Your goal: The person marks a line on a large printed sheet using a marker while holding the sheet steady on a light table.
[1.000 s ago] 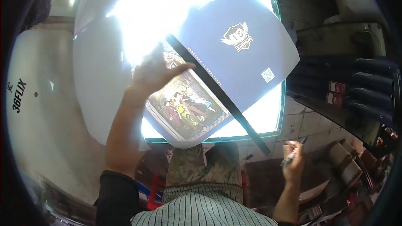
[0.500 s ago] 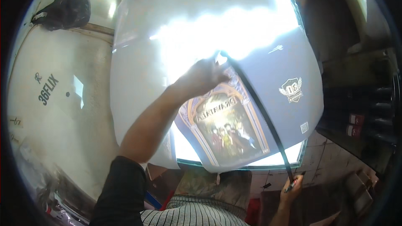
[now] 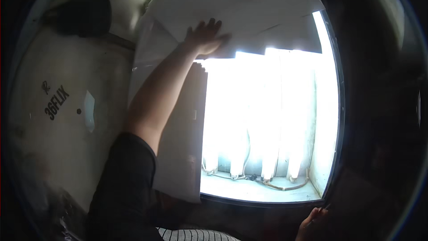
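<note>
Since the earlier frame: blue sheet has left the light box (image 3: pixel 240 192); left hand (image 3: pixel 207 39) has moved to its 11 o'clock, over the upper sheet (image 3: pixel 249 13) at 12. Fingers spread, gripping nothing; contact unclear. Right hand (image 3: pixel 312 219): 5 o'clock, fingers curled on a slim pen (image 3: pixel 327 206). Side sheet (image 3: pixel 183 151): 9 o'clock. Tubes (image 3: pixel 268 165) lit.

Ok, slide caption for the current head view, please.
Left hand over pale grey sheets partly covering a glowing rectangular lightbox; right hand by its near right corner.
</note>
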Demonstrator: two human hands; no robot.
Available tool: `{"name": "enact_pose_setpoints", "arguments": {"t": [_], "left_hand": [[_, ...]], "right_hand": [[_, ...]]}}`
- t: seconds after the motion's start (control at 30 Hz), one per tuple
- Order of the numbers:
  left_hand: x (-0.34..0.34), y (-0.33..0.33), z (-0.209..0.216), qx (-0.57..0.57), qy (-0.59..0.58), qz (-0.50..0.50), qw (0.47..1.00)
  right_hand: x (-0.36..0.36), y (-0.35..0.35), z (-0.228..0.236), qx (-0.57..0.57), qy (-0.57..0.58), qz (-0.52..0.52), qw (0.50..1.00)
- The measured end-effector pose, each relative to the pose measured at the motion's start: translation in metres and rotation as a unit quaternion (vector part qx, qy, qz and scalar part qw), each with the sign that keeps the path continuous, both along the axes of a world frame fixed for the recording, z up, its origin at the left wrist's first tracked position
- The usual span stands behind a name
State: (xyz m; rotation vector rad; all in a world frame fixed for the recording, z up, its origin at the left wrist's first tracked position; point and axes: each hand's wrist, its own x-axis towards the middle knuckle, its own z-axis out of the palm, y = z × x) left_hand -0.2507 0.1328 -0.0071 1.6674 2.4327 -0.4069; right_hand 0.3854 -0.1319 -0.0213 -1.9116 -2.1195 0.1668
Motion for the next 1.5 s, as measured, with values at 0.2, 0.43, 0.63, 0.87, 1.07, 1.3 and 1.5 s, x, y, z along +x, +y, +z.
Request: {"name": "enact_pose_setpoints", "arguments": {"t": [0.2, 0.43, 0.63, 0.87, 1.07, 1.3, 1.5], "left_hand": [[-0.012, -0.023, -0.004, 0.141, -0.042, 0.014, 0.989], [0.016, -0.257, 0.020, 0.128, 0.009, 0.006, 0.992], [0.158, -0.347, -0.009, 0.035, -0.042, 0.054, 0.997], [0.346, -0.235, -0.042, 0.180, -0.180, 0.111, 0.961], [0.261, -0.175, -0.042, 0.246, -0.114, -0.059, 0.961], [0.234, -0.161, -0.059, 0.204, 0.009, -0.028, 0.979], [0.227, -0.129, -0.059, 0.315, -0.082, -0.085, 0.942]], "right_hand": [[-0.031, 0.031, 0.037, -0.261, 0.212, -0.140, 0.931], [-0.017, 0.044, 0.056, -0.159, 0.081, -0.130, 0.975], [-0.001, 0.036, 0.034, -0.198, -0.067, -0.106, 0.972], [0.042, 0.024, 0.014, -0.128, -0.034, 0.050, 0.990], [0.012, 0.020, 0.002, -0.156, 0.204, 0.022, 0.966], [-0.033, -0.005, -0.013, -0.122, 0.218, 0.126, 0.960], [-0.034, -0.004, -0.007, -0.111, 0.229, 0.132, 0.958]]}}
